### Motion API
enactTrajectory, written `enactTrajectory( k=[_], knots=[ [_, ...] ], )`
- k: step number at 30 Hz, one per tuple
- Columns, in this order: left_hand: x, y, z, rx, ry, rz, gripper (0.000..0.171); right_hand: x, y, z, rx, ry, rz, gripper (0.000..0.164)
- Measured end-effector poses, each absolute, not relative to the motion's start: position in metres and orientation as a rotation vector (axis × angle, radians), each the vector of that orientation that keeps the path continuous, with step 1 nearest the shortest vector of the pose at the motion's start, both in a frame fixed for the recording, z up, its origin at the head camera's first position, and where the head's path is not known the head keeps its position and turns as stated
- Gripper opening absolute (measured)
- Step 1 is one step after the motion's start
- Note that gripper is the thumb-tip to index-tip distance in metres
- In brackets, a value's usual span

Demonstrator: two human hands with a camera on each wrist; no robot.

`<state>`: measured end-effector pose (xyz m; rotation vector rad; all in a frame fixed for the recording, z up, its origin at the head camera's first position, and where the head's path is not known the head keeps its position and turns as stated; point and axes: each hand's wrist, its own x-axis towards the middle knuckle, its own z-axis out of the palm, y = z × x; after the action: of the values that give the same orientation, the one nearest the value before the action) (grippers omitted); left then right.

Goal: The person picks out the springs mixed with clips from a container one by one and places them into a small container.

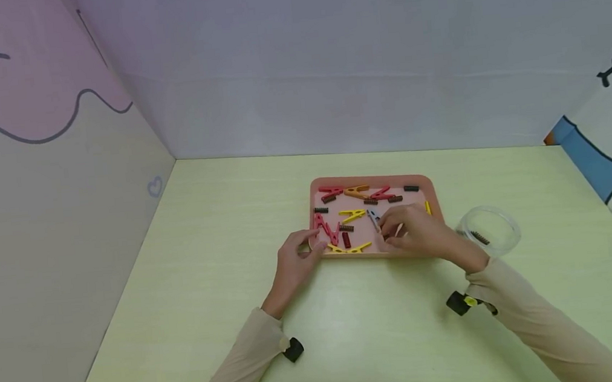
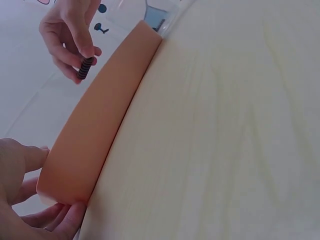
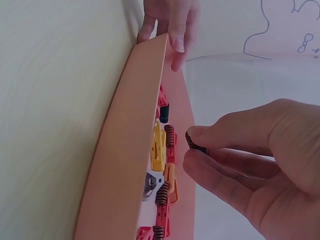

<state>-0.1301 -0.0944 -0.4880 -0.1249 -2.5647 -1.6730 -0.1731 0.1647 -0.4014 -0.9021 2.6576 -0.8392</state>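
My left hand (image 1: 296, 257) grips the near left corner of an orange-pink tray (image 2: 100, 120), its fingers bent around the rim. Over the tray's right half, my right hand (image 1: 414, 227) pinches a small dark coil spring (image 2: 84, 68) between thumb and fingertips. In the right wrist view that spring (image 3: 196, 143) is mostly covered by the fingers. Inside the tray lie red clips, yellow clips (image 1: 353, 215), an orange clip (image 1: 356, 192) and a grey clip (image 1: 373, 218). Several loose coil springs (image 1: 346, 228) lie among them.
A clear round container (image 1: 516, 234) stands on the table right of the tray, beside my right forearm, with dark springs (image 1: 479, 237) showing in it. The pale table (image 1: 221, 222) meets a wall at the back and a patterned wall on the left.
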Motion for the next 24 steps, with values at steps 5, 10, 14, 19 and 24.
enactTrajectory(
  k=[5, 10, 14, 19, 24],
  knots=[
    [-0.13, -0.094, -0.489, -0.119, -2.57, -1.674, 0.034, -0.17, 0.167, -0.396, -0.922, 2.658, -0.86, 0.01],
    [-0.129, -0.094, -0.489, -0.11, -2.585, -1.678, 0.035, -0.166, 0.17, -0.389, -0.933, 2.668, -0.876, 0.011],
    [-0.128, -0.095, -0.488, -0.101, -2.588, -1.693, 0.037, -0.162, 0.172, -0.383, -0.932, 2.698, -0.853, 0.013],
    [-0.128, -0.095, -0.487, -0.088, -2.606, -1.694, 0.039, -0.159, 0.176, -0.377, -0.937, 2.727, -0.829, 0.015],
    [-0.127, -0.095, -0.486, -0.074, -2.628, -1.692, 0.04, -0.156, 0.182, -0.373, -0.967, 2.759, -0.83, 0.015]
  ],
)
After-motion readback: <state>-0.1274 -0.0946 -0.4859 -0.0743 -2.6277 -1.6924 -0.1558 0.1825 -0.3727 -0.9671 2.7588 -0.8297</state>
